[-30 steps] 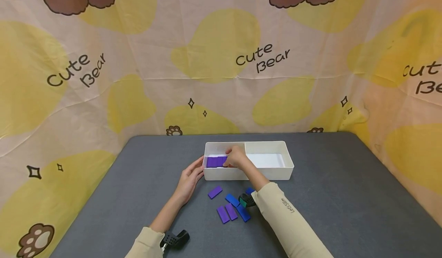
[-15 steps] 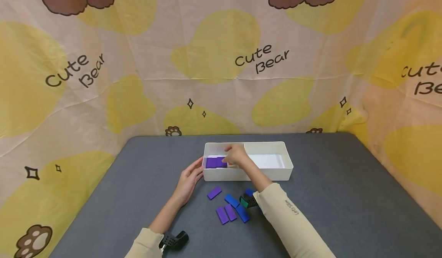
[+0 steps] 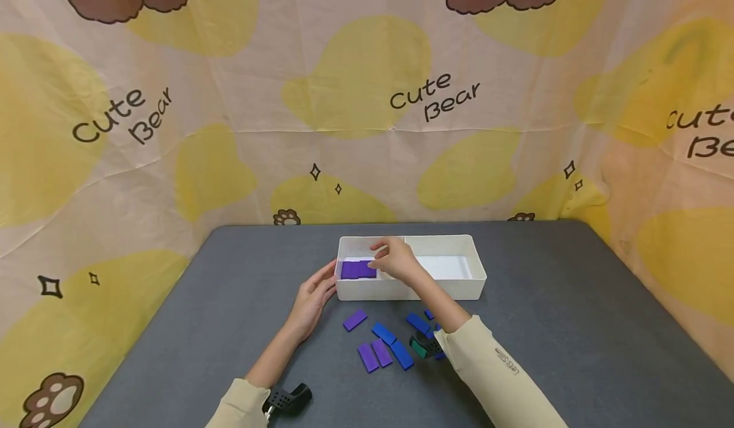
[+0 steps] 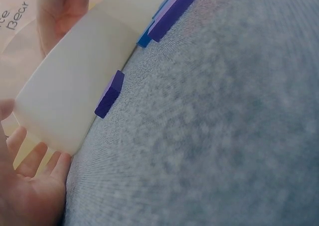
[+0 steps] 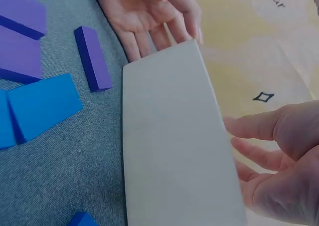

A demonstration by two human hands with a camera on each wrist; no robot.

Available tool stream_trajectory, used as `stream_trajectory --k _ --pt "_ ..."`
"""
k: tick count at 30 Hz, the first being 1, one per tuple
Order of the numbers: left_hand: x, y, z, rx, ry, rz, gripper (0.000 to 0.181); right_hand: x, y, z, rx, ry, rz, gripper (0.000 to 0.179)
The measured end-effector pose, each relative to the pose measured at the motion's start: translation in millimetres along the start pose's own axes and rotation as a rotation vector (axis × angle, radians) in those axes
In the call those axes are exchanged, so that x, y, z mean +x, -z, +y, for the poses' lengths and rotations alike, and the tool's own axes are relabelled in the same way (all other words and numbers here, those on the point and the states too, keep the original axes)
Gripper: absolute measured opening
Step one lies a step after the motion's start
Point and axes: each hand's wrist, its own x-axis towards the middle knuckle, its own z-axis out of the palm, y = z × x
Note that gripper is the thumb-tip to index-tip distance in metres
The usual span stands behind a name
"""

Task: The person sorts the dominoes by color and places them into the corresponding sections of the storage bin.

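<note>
A white two-compartment box (image 3: 410,290) stands on the table, and flat purple blocks (image 3: 351,270) lie side by side at the left of its left compartment. My left hand (image 3: 309,300) rests its extended fingers against the box's left end, also seen in the left wrist view. My right hand (image 3: 397,259) is over the left compartment near the divider, its thumb by the rightmost purple block. In the right wrist view its fingers (image 5: 254,126) are loosely bent and spread behind the box wall. No block shows between them, though the wall hides part of the fingertips.
In front of the box lie a lone purple block (image 3: 355,320), two more purple blocks (image 3: 368,358) and several blue blocks (image 3: 402,355), some partly under my right wrist. The right compartment (image 3: 444,266) shows a white floor. A printed cloth (image 3: 355,97) hangs behind the table.
My right hand has risen slightly from the purple blocks, and its wrist and sleeve have shifted right, uncovering more blue blocks. My left hand stays against the box end.
</note>
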Motion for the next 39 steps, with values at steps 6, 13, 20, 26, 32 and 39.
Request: stream_trajectory --k 6,13,20,26,32,39 --pt "0.4 3.2 -5.1 0.013 -0.061 -0.019 0.061 -11.1 4.6 0.2 -0.005 0.089 0.008 0.037" --pt "-0.2 1.7 -1.9 0.006 -0.006 0.001 0.056 -25.5 9.5 1.6 0.027 0.164 -0.032 0.035" --pt "0.2 -0.5 0.3 -0.034 0.038 0.022 0.051 -41.7 11.9 2.9 0.014 0.244 -0.058 0.029" --pt "-0.1 -0.1 0.2 -0.029 0.027 0.012 0.052 -56.4 15.5 4.6 0.008 0.284 -0.073 0.026" --pt "0.0 0.0 1.1 -0.034 0.022 0.006 0.052 -68.4 16.7 9.7 0.009 0.300 -0.114 0.027" --pt "0.3 -0.2 1.6 -0.026 0.021 0.002 0.052 -79.0 15.2 16.9 0.022 0.323 -0.166 0.030"
